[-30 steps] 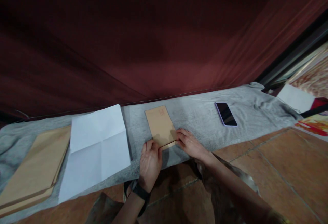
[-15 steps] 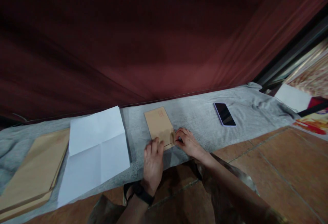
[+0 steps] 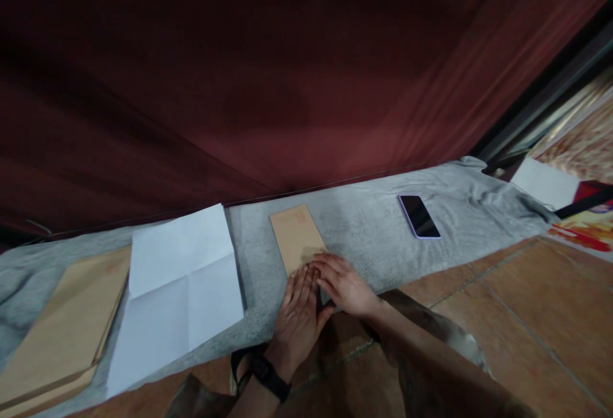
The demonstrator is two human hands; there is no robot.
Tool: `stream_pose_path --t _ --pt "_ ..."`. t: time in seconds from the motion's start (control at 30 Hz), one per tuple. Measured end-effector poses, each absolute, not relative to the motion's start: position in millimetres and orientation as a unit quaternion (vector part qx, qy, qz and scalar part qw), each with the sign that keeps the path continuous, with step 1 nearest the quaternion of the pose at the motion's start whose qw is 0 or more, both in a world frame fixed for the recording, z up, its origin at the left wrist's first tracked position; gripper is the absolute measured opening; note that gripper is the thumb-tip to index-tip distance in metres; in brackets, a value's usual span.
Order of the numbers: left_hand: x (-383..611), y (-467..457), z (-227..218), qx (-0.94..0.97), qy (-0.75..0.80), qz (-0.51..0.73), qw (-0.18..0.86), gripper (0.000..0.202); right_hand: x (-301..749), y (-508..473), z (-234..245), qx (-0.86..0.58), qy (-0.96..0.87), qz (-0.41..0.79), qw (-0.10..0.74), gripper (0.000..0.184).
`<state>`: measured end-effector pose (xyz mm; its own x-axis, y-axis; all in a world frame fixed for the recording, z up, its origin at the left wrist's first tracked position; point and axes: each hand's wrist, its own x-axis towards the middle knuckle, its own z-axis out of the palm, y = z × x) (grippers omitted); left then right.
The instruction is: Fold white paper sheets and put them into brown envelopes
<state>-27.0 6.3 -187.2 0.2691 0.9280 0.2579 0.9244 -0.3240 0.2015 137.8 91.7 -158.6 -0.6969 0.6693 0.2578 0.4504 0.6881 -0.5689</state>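
Note:
A small brown paper envelope (image 3: 297, 236) with faint red print near its far right corner lies on the grey cloth (image 3: 364, 226) in front of me. My left hand (image 3: 299, 306) rests on its near end, fingers stretched out flat. My right hand (image 3: 345, 284) lies against the near right part of the envelope, its fingers extended and their tips touching the left fingers. Both hands hide the near edge of the envelope. A dark watch band (image 3: 271, 376) is on my left wrist.
Left of the envelope lie creased white paper sheets (image 3: 186, 277), and further left a stack of larger brown envelopes (image 3: 71, 322). A phone (image 3: 419, 217) in a purple case lies to the right. A dark red curtain (image 3: 306, 86) hangs behind; tiled floor (image 3: 527, 303) runs along the front.
My left hand has gone from curled fingers at the envelope's near left edge to lying flat across its near end. My right hand has shifted left and its pinch has opened out.

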Motion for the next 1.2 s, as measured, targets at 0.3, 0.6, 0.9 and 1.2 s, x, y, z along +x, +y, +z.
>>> stream_pose_path --t 0.3,0.6,0.9,1.2 --pt "-31 -2 -193 0.787 0.594 0.132 -0.101 0.073 137 68 -180 -0.259 -0.934 0.164 0.182 0.073" --pt "-47 -20 -192 0.756 0.622 0.143 -0.143 0.078 139 65 -191 -0.283 -0.934 0.091 0.197 0.074" --pt "-54 -17 -187 0.698 0.692 0.173 -0.063 0.051 138 65 -191 -0.296 -0.935 0.1 0.168 0.074" --pt "-49 24 -173 0.566 0.796 0.211 0.028 0.033 136 65 -193 -0.307 -0.934 0.114 0.145 0.074"
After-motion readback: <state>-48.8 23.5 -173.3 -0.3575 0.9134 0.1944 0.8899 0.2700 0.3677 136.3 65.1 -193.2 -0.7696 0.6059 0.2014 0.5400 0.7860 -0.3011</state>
